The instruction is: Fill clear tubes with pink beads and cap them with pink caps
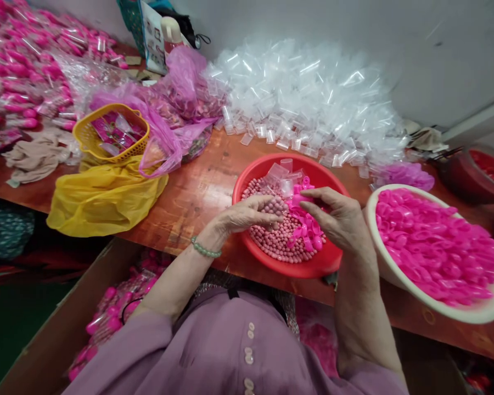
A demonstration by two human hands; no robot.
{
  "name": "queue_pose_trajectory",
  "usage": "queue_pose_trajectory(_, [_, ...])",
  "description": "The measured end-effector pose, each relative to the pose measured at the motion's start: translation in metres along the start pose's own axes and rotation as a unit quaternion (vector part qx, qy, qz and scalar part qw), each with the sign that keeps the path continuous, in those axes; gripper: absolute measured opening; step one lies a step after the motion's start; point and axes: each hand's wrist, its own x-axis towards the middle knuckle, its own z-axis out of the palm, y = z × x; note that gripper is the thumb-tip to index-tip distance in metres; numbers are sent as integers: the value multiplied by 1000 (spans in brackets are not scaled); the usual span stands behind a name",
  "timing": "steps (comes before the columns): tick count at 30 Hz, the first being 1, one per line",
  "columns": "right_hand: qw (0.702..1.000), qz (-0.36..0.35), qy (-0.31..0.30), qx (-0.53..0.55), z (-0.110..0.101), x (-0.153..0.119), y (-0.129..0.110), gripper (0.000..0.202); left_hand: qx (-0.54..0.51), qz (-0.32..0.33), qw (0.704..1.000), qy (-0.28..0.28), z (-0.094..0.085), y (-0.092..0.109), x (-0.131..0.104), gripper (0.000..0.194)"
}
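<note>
Apparently, the left hand [242, 214] cups pink beads [274, 207] and the right hand [341, 216] pinches a pink plastic piece [295, 200]; a slack grip could scatter beads past the bench's [185, 198] front edge.

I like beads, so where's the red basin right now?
In the head view, the red basin is just right of the middle, left of the white tub, with the clear plastic pieces behind it.

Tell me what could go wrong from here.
The beads near the left hand might scatter if brushed over the edge of the red basin. The right hand works close to the white basin, so an elbow knock might spill its heaped pink plastic pieces.
</note>
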Motion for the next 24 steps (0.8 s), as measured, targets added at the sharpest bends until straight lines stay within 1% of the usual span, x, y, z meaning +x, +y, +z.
queue_pose_trajectory(3, [994,43,47,90,10,-1,7,23,-14,1,1000,11,0,0,0,37])
queue_pose_trajectory(6, [986,64,68,135,19,1,7,25,-24,-2,1000,18,0,0,0,39])
queue_pose_trajectory(12, [981,71,53,170,30,9,1,25,-18,-6,1000,13,-3,-1,0,47])
queue_pose_trajectory(18, [982,62,44,171,36,13,-1,24,-21,-11,1000,-3,-6,-2,1,41])
queue_pose_trajectory(24, [980,65,73,174,37,14,1,25,-42,-32,999,-6,-8,-1,2,44])
